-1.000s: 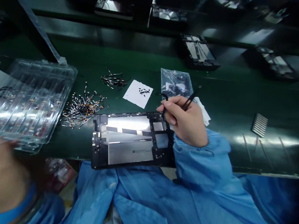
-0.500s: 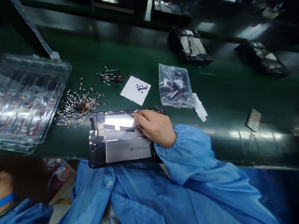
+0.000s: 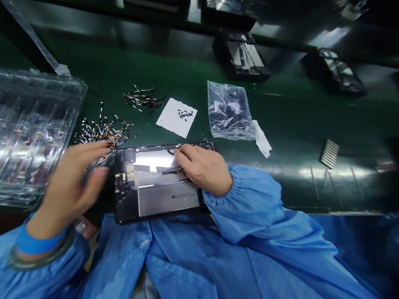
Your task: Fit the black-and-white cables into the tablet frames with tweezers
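Clear plastic trays (image 3: 28, 133) lie at far left. The left hand (image 3: 74, 179), blurred, thumb and fingers apart, is near the cable pile (image 3: 104, 130). Next, the opened tablet (image 3: 167, 199) lies on the green surface (image 3: 286, 127); over it, the right hand (image 3: 207, 169) is closed around dark tweezers (image 3: 172, 170). Farther right is a plastic bag (image 3: 229, 113).

Lies flat at the near edge of the counter (image 3: 296, 123) as an opened black tablet (image 3: 169, 205), long sides running roughly left to right. Exposes silver panels, a printed code on the lower one, and small components at left. Points leftward over the silver as slim dark tweezers (image 3: 172, 170), partly hidden.
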Demonstrator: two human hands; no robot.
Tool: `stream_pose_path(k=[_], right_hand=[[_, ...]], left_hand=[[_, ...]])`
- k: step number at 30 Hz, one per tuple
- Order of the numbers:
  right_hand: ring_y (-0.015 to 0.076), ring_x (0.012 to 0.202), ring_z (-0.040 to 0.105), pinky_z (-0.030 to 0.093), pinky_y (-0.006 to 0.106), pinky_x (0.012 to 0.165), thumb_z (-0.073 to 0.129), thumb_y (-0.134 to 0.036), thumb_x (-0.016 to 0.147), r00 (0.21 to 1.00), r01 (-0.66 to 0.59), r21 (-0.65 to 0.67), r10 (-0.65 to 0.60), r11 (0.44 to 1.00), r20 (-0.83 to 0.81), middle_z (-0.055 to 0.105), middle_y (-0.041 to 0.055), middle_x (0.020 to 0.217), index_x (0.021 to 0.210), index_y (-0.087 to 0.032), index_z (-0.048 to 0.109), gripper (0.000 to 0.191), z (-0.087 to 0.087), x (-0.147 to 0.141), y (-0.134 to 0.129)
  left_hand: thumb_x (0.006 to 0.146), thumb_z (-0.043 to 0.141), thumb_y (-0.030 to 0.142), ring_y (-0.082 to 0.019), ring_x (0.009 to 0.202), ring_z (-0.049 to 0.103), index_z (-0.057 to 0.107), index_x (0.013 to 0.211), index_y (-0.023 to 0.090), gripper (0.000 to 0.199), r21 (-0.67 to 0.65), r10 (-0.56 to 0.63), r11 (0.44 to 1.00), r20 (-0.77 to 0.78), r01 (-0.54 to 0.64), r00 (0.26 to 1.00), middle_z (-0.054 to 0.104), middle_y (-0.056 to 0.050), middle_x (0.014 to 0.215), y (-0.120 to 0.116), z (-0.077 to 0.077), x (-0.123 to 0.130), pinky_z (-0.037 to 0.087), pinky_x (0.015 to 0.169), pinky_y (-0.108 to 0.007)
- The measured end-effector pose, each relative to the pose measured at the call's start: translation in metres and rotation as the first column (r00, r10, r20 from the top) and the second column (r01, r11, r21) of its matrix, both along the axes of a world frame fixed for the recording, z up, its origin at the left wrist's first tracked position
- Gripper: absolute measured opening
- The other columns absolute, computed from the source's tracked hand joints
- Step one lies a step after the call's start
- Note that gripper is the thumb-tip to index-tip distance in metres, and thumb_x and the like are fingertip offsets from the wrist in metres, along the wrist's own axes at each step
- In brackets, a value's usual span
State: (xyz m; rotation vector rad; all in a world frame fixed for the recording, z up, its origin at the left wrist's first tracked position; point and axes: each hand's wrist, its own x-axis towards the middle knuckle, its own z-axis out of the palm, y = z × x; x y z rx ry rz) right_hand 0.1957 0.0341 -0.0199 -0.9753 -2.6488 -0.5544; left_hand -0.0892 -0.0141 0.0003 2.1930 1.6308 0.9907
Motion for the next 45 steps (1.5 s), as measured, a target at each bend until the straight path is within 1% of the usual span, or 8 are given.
stream_pose_path(k=[1, 2, 4, 6, 9, 14, 22, 45], right_hand=[[0.0151, 0.067, 0.052, 0.034, 0.032, 0.057, 0.046, -0.011, 0.096, 1.0, 0.0, -0.001, 0.0, 1.0, 0.002, 0.07, 0.006, 0.091, 0.1, -0.014, 0.068, 0.022, 0.001, 0.0, 0.0], [0.0152, 0.067, 0.052, 0.033, 0.032, 0.056, 0.046, -0.011, 0.096, 1.0, 0.001, -0.004, -0.001, 1.0, 0.003, 0.07, 0.0058, 0.09, 0.1, -0.014, 0.068, 0.023, 0.001, 0.0, 0.0], [0.0152, 0.067, 0.052, 0.033, 0.032, 0.056, 0.045, -0.011, 0.096, 1.0, 0.004, -0.006, -0.004, 1.0, -0.004, 0.069, 0.0056, 0.088, 0.098, -0.014, 0.068, 0.023, 0.002, -0.001, 0.0], [0.0151, 0.066, 0.052, 0.034, 0.032, 0.057, 0.046, -0.012, 0.096, 1.0, 0.004, 0.0, -0.004, 1.0, -0.012, 0.068, 0.0052, 0.085, 0.098, -0.013, 0.069, 0.023, 0.002, -0.002, 0.0], [0.0148, 0.068, 0.054, 0.035, 0.031, 0.058, 0.043, -0.013, 0.098, 1.0, -0.003, -0.02, 0.003, 1.0, 0.0, 0.068, 0.0051, 0.086, 0.099, -0.013, 0.069, 0.025, 0.003, -0.001, 0.001], [0.0148, 0.076, 0.059, 0.037, 0.031, 0.06, 0.035, -0.012, 0.101, 1.0, -0.022, -0.084, 0.022, 0.996, 0.006, 0.071, 0.0061, 0.093, 0.109, -0.013, 0.067, 0.033, 0.008, 0.01, 0.001], [0.0142, 0.074, 0.06, 0.04, 0.029, 0.06, 0.042, -0.011, 0.098, 0.996, -0.064, 0.015, 0.065, 0.998, -0.058, 0.074, 0.0055, 0.098, 0.109, -0.013, 0.068, 0.028, 0.004, 0.03, -0.003], [0.0154, 0.075, 0.061, 0.042, 0.03, 0.06, 0.041, -0.012, 0.099, 0.997, -0.028, -0.014, 0.027, 1.0, -0.068, 0.073, 0.0076, 0.102, 0.111, -0.012, 0.068, 0.03, -0.002, 0.03, -0.002]], left_hand=[[0.092, 0.054, 0.033, -0.024, 0.121, 0.059, 0.063, 0.114, 0.021, 0.027, 0.005, -0.204, 0.979, -0.064, 0.205, 0.977, 0.064, -0.009, 0.127, 0.01, -0.001, 0.01, 0.047, 0.105, -0.044], [0.093, 0.049, 0.029, -0.024, 0.126, 0.056, 0.063, 0.116, 0.021, 0.028, -0.021, -0.341, 0.94, -0.133, 0.341, 0.931, 0.063, -0.01, 0.131, 0.02, -0.002, 0.021, 0.044, 0.108, -0.045], [0.095, 0.044, 0.027, -0.025, 0.131, 0.052, 0.062, 0.12, 0.019, 0.031, -0.076, -0.462, 0.886, -0.224, 0.458, 0.858, 0.06, -0.011, 0.135, 0.036, -0.008, 0.041, 0.04, 0.111, -0.046], [0.097, 0.041, 0.028, -0.025, 0.132, 0.051, 0.06, 0.122, 0.017, 0.034, -0.121, -0.498, 0.866, -0.275, 0.485, 0.822, 0.06, -0.012, 0.136, 0.047, -0.015, 0.054, 0.037, 0.112, -0.046], [0.098, 0.038, 0.029, -0.025, 0.129, 0.053, 0.059, 0.124, 0.016, 0.036, -0.132, -0.519, 0.852, -0.334, 0.506, 0.787, 0.062, -0.012, 0.134, 0.055, -0.022, 0.059, 0.037, 0.111, -0.045], [0.099, 0.037, 0.025, -0.025, 0.122, 0.057, 0.058, 0.126, 0.012, 0.036, -0.041, -0.502, 0.844, -0.414, 0.535, 0.76, 0.063, -0.013, 0.131, 0.056, -0.023, 0.055, 0.042, 0.105, -0.043], [0.098, 0.043, 0.026, -0.031, 0.115, 0.06, 0.06, 0.127, 0.01, 0.038, 0.019, -0.481, 0.816, -0.53, 0.577, 0.698, 0.063, -0.015, 0.13, 0.056, -0.02, 0.058, 0.047, 0.096, -0.047], [0.096, 0.048, 0.022, -0.033, 0.116, 0.06, 0.06, 0.128, 0.007, 0.037, 0.018, -0.476, 0.818, -0.542, 0.575, 0.693, 0.063, -0.018, 0.127, 0.054, -0.018, 0.06, 0.049, 0.097, -0.049]])
